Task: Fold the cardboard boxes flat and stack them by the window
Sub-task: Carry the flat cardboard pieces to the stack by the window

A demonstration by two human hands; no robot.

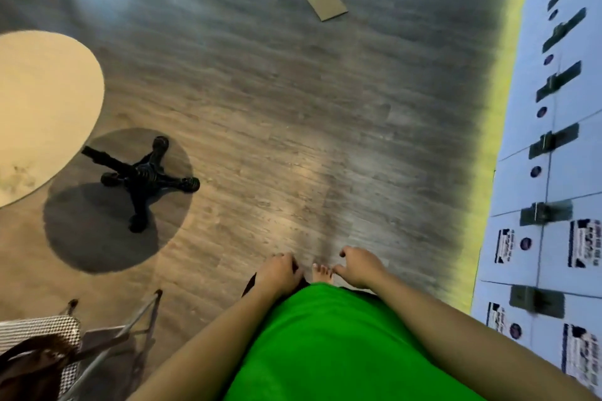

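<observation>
Both hands are held low in front of the body and nothing is carried in either. The left hand [279, 273] is seen from the back with its fingers curled loosely downward, and the right hand [360, 267] is likewise loosely curled, thumb and forefinger slightly parted; no cardboard is touched by either one. Between them the toes of a bare foot [322, 273] are seen on the wooden floor [260, 107], above the edge of a green garment [325, 345].

Further out, a single flat piece of cardboard [326, 3] is seen lying on the floor well ahead, far from the hands. Whether it is a flattened box or a loose panel cannot be told. A dark strip at the very top edge may be another piece, but it is too cropped to be identified. No window and no stack are shown, so how many boxes have been dealt with cannot be judged.

On the left a round table [42, 107] is seen with a black star-shaped base [143, 176] beneath it, and a chair [65, 345] with a checked cover stands nearer. Along the right a pale blue wall of lockers [553, 172] is seen.

The task is judged unfinished: at least this cardboard is yet to be picked up, carried and stacked.
</observation>
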